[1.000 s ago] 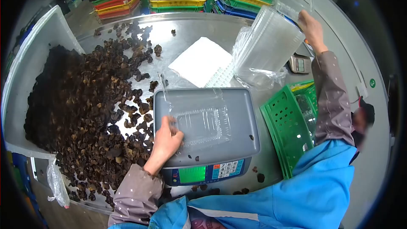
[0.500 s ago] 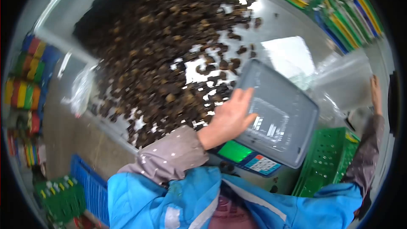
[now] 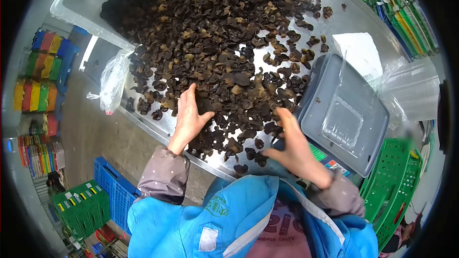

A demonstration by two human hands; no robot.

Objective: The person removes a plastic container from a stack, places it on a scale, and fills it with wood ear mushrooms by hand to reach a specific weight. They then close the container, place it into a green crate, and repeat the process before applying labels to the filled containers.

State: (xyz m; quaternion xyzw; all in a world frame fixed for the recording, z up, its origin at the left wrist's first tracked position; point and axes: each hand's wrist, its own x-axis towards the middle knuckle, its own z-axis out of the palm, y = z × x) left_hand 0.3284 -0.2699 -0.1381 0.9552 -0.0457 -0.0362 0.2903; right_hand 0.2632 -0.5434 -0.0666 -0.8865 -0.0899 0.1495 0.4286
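A large heap of dark brown, curled wood ear mushrooms (image 3: 229,33) covers much of the metal table. My left hand (image 3: 189,120) rests at the near left edge of the heap, fingers stretched forward and thumb apart, touching or nearly touching the pieces. On the other side of the near pieces, my right hand (image 3: 297,149) is open, its thumb spread from its fingers. Beside it stands a digital scale (image 3: 316,153), partly covered by a grey tray (image 3: 373,148). A clear plastic container (image 3: 343,123) sits in that tray.
A tied clear plastic bag (image 3: 114,83) lies at the table's left edge. White paper (image 3: 358,52) and clear plastic packaging (image 3: 411,91) lie beyond the scale. A green crate (image 3: 389,181) stands at right; blue (image 3: 114,186) and green crates (image 3: 83,208) are at lower left.
My left hand has moved from the grey tray to the heap's near left edge. My right hand has come in from the plastic packaging at far right to the heap's near right side.
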